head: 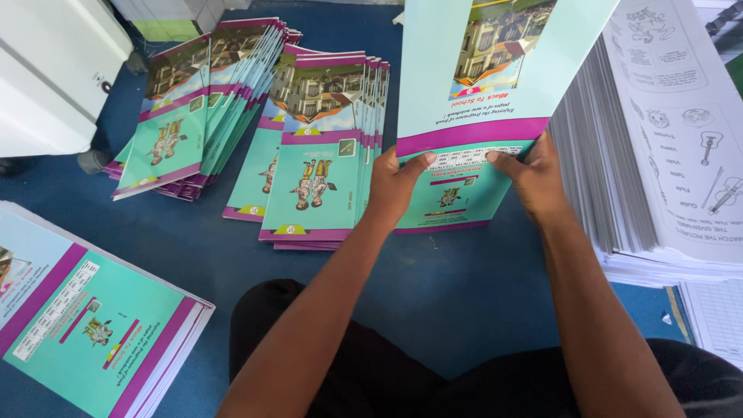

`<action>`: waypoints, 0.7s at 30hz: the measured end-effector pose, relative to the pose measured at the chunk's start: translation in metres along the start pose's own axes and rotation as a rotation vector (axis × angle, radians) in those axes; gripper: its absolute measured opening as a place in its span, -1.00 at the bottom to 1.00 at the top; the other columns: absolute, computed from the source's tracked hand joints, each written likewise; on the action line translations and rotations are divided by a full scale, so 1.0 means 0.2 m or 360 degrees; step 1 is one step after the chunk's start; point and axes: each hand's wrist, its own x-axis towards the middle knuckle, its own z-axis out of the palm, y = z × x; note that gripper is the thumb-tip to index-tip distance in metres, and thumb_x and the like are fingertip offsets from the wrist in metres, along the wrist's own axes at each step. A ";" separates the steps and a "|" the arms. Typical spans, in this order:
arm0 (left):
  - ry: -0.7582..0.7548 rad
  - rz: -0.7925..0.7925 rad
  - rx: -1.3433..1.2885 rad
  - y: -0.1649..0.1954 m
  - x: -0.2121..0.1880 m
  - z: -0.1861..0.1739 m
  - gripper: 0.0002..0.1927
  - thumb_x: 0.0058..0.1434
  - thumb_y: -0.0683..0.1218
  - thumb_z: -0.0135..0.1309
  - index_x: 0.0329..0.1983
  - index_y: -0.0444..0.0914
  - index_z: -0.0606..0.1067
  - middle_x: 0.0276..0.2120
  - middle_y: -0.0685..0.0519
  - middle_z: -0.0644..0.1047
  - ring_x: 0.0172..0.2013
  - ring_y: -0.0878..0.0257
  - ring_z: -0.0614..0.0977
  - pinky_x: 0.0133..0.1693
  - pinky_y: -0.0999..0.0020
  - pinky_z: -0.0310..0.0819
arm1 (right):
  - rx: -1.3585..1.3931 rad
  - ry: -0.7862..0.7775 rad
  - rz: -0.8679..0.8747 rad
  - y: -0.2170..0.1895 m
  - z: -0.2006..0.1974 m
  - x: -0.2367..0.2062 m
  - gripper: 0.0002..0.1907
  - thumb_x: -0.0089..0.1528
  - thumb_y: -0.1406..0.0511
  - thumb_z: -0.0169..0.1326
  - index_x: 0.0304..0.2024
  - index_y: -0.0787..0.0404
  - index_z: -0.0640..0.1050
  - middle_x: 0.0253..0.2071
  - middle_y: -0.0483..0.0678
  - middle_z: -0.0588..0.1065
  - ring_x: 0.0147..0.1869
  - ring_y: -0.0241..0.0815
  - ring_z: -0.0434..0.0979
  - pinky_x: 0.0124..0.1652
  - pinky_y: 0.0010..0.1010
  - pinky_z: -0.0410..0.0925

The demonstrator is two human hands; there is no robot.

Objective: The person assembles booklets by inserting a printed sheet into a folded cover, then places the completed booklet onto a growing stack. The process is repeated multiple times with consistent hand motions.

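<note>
I hold a large teal and purple printed cover sheet upright in front of me, bent along a crease near its lower part. My left hand grips its lower left edge with the thumb pressed on the crease. My right hand grips the lower right part, thumb lying along the same crease. The sheet's lower flap rests against the blue floor.
Two fanned piles of folded teal covers lie to the left. A stack of flat covers sits at the near left. A tall stack of white printed pages stands on the right. A white machine is at the far left.
</note>
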 end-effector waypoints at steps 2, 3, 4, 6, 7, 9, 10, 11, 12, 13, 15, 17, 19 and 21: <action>0.0035 0.0010 0.0013 0.00 0.00 0.01 -0.75 0.30 -0.12 0.19 -0.01 -0.34 0.59 -0.18 0.02 0.68 -0.18 0.35 0.64 -0.09 0.38 0.52 | 0.0005 0.0003 -0.0036 -0.01 0.01 0.00 -0.43 0.21 0.48 0.21 0.24 0.28 0.33 0.15 0.12 0.52 0.27 -0.05 0.54 0.25 -0.24 0.41; 0.0049 0.0014 0.0032 0.00 0.00 0.00 -0.75 0.30 -0.12 0.19 -0.01 -0.33 0.59 -0.19 0.02 0.68 -0.19 0.36 0.63 -0.10 0.38 0.52 | 0.0025 -0.0006 -0.0063 -0.02 0.02 -0.01 -0.43 0.21 0.49 0.21 0.24 0.29 0.32 0.15 0.12 0.52 0.27 -0.06 0.54 0.25 -0.24 0.42; 0.0062 0.0017 0.0049 0.00 0.00 0.00 -0.76 0.30 -0.13 0.19 -0.01 -0.33 0.59 -0.19 0.02 0.68 -0.19 0.36 0.63 -0.11 0.38 0.52 | 0.0042 -0.0014 -0.0090 -0.02 0.02 -0.02 -0.43 0.21 0.49 0.21 0.24 0.30 0.32 0.15 0.12 0.51 0.27 -0.06 0.54 0.25 -0.24 0.42; 0.0045 0.0062 -0.0007 0.01 0.00 -0.02 -0.75 0.31 -0.13 0.19 -0.01 -0.34 0.59 -0.18 0.02 0.67 -0.18 0.36 0.63 -0.10 0.37 0.53 | -0.0066 -0.0006 -0.0106 -0.03 0.03 -0.01 -0.43 0.22 0.49 0.21 0.24 0.30 0.32 0.14 0.12 0.51 0.25 -0.06 0.54 0.23 -0.26 0.43; 0.0035 0.0086 -0.0033 0.02 0.00 -0.03 -0.75 0.31 -0.13 0.19 0.00 -0.35 0.59 -0.18 0.02 0.67 -0.18 0.36 0.64 -0.10 0.37 0.53 | -0.0118 -0.0002 -0.0115 -0.04 0.03 -0.01 -0.43 0.22 0.49 0.22 0.24 0.31 0.33 0.14 0.12 0.51 0.24 -0.07 0.55 0.22 -0.26 0.43; 0.0070 0.0025 -0.0041 0.05 0.00 -0.06 -0.75 0.30 -0.13 0.20 0.00 -0.35 0.59 -0.20 0.03 0.67 -0.20 0.36 0.62 -0.13 0.36 0.54 | -0.0125 -0.0070 -0.0128 -0.04 0.03 0.00 -0.45 0.23 0.50 0.18 0.24 0.30 0.32 0.13 0.11 0.51 0.24 -0.08 0.55 0.20 -0.27 0.44; 0.0090 -0.0004 -0.0044 0.07 0.01 -0.08 -0.74 0.30 -0.13 0.21 0.00 -0.35 0.58 -0.21 0.04 0.66 -0.21 0.36 0.62 -0.15 0.36 0.55 | -0.0127 -0.0107 -0.0135 -0.03 0.04 0.01 -0.46 0.24 0.51 0.16 0.25 0.30 0.32 0.13 0.11 0.51 0.23 -0.09 0.55 0.19 -0.27 0.44; 0.0107 0.0026 -0.0068 0.09 0.01 -0.10 -0.74 0.29 -0.13 0.21 0.00 -0.34 0.58 -0.20 0.05 0.66 -0.20 0.37 0.62 -0.14 0.36 0.55 | -0.0195 -0.0137 -0.0113 -0.02 0.05 0.01 -0.50 0.25 0.51 0.15 0.23 0.32 0.34 0.12 0.11 0.52 0.21 -0.09 0.56 0.18 -0.27 0.44; 0.0124 0.0058 -0.0091 0.11 0.02 -0.13 -0.73 0.29 -0.13 0.22 0.01 -0.34 0.57 -0.19 0.06 0.66 -0.19 0.37 0.61 -0.13 0.36 0.55 | -0.0263 -0.0168 -0.0092 0.00 0.06 0.00 -0.53 0.26 0.52 0.13 0.21 0.33 0.36 0.11 0.11 0.53 0.19 -0.09 0.57 0.16 -0.28 0.44; 0.0141 0.0094 -0.0114 0.14 0.04 -0.16 -0.72 0.28 -0.13 0.22 0.02 -0.33 0.57 -0.18 0.06 0.66 -0.18 0.38 0.61 -0.12 0.36 0.55 | -0.0331 -0.0200 -0.0076 0.02 0.08 0.00 -0.56 0.27 0.52 0.12 0.20 0.35 0.38 0.09 0.12 0.54 0.17 -0.09 0.58 0.15 -0.28 0.44; 0.0222 0.0119 -0.0134 0.19 0.07 -0.23 -0.72 0.27 -0.15 0.23 0.02 -0.33 0.58 -0.16 0.06 0.66 -0.18 0.37 0.61 -0.10 0.36 0.54 | -0.0462 -0.0220 0.0006 0.07 0.14 -0.02 -0.57 0.27 0.52 0.09 0.19 0.34 0.39 0.07 0.09 0.54 0.15 -0.12 0.58 0.11 -0.29 0.46; 0.0278 0.0169 -0.0157 0.25 0.09 -0.31 -0.73 0.26 -0.16 0.24 0.01 -0.33 0.59 -0.15 0.06 0.66 -0.17 0.36 0.62 -0.08 0.36 0.54 | -0.0524 -0.0274 0.0021 0.13 0.19 -0.04 -0.56 0.27 0.51 0.07 0.21 0.32 0.39 0.06 0.07 0.54 0.12 -0.15 0.58 0.09 -0.30 0.46; 0.0311 0.0250 -0.0176 0.32 0.10 -0.42 -0.74 0.26 -0.17 0.24 0.01 -0.33 0.59 -0.13 0.05 0.66 -0.16 0.35 0.63 -0.05 0.35 0.55 | -0.0511 -0.0366 -0.0033 0.17 0.27 -0.04 -0.53 0.27 0.51 0.04 0.25 0.30 0.38 0.05 0.06 0.53 0.11 -0.17 0.56 0.08 -0.31 0.46; 0.0380 0.0290 -0.0091 0.39 0.10 -0.54 -0.74 0.27 -0.18 0.24 0.01 -0.32 0.59 -0.15 0.06 0.66 -0.16 0.35 0.63 -0.04 0.36 0.55 | -0.0668 -0.0371 0.0006 0.20 0.37 -0.03 -0.51 0.29 0.48 0.06 0.28 0.26 0.36 0.02 0.04 0.53 0.05 -0.18 0.56 0.03 -0.30 0.47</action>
